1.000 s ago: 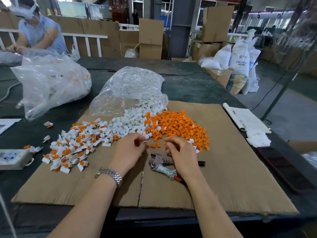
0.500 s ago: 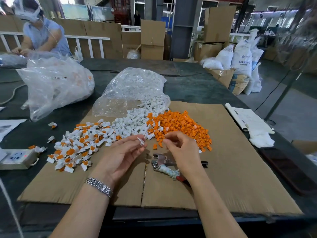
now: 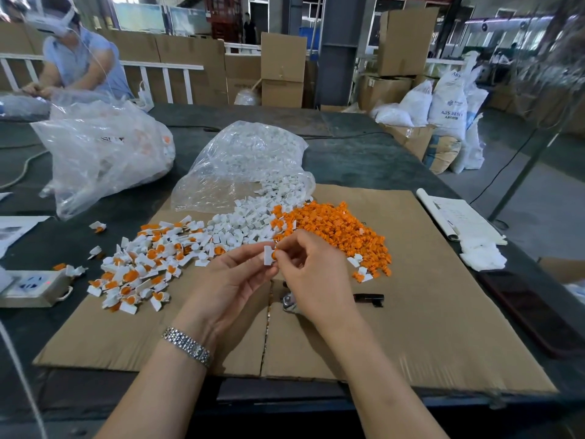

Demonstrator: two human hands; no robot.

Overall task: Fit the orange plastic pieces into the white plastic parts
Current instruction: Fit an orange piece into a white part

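Head view: upright white part in left-hand pinch grip, right hand pinching orange piece against it.

Left hand pinches a white part; right hand presses an orange piece against it, above cardboard sheet. Orange pile right, white pile centre, assembled parts left.

Orange pieces, white parts, brown cardboard, silver watch, dark table.
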